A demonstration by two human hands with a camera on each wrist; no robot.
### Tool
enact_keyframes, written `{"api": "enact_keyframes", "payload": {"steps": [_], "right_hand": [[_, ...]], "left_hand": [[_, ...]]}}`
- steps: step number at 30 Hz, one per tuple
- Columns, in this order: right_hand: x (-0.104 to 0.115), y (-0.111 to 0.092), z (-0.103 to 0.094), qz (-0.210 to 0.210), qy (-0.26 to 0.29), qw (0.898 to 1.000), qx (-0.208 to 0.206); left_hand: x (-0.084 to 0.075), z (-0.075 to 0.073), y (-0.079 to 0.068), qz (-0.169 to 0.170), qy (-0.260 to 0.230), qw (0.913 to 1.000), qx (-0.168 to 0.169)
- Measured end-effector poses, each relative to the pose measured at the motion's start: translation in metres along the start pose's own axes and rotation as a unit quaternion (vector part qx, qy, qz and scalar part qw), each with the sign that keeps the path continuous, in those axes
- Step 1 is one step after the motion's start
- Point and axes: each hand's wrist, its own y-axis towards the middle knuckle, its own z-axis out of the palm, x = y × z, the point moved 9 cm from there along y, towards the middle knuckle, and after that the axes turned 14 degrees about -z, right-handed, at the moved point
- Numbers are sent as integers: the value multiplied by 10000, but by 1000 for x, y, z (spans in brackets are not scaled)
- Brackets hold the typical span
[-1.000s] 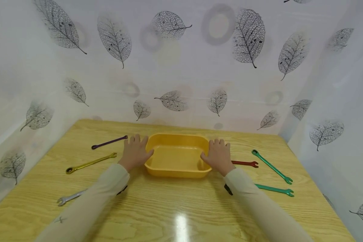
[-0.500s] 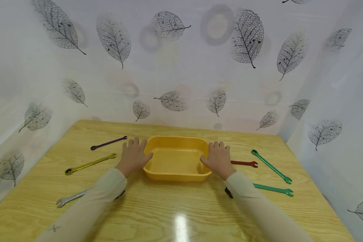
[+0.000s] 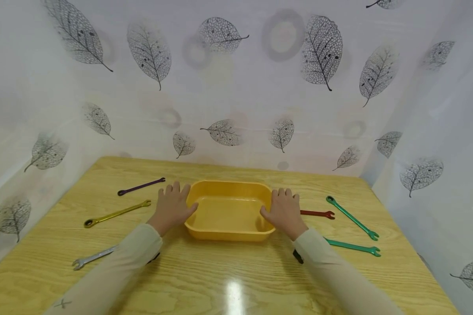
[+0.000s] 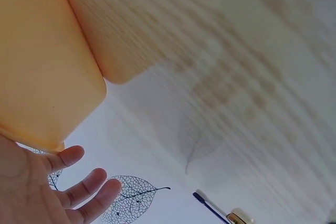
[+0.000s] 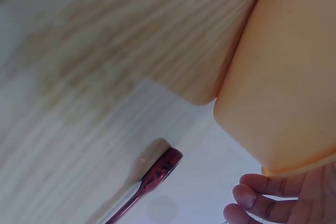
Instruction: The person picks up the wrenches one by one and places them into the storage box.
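Observation:
A yellow plastic basin (image 3: 230,235) stands on the wooden table in the middle of the head view. My left hand (image 3: 171,208) holds its left rim, the thumb over the inner side and the fingers outside. On the opposite rim my right hand (image 3: 284,213) holds it the same way. In the left wrist view the left fingers (image 4: 86,187) spread out below the rim, beside the basin wall (image 4: 47,61). The right wrist view has the right fingers (image 5: 268,198) loosely bent under the rim. Nothing lies inside the basin.
Left of the basin lie a purple wrench (image 3: 141,187), a gold wrench (image 3: 118,213) and a silver wrench (image 3: 94,257) partly under the sleeve. To its right are a red wrench (image 3: 317,214) and two green ones, an upper green wrench (image 3: 352,218) and a lower green wrench (image 3: 354,246). A leaf-patterned curtain (image 3: 236,87) stands behind.
The basin has slid slightly toward me and a touch left, with both hands on its rims. The wrenches have stayed in place.

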Motion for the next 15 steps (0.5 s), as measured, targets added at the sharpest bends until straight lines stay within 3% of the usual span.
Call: {"api": "enact_keyframes", "payload": {"steps": [8, 15], "right_hand": [[3, -4, -2, -23, -36, 9999, -104], [5, -7, -6, -65, -124, 9998, -152]], "left_hand": [[-3, -6, -7, 130, -10, 9998, -149], [-3, -6, -7, 121, 90, 9999, -69]]}}
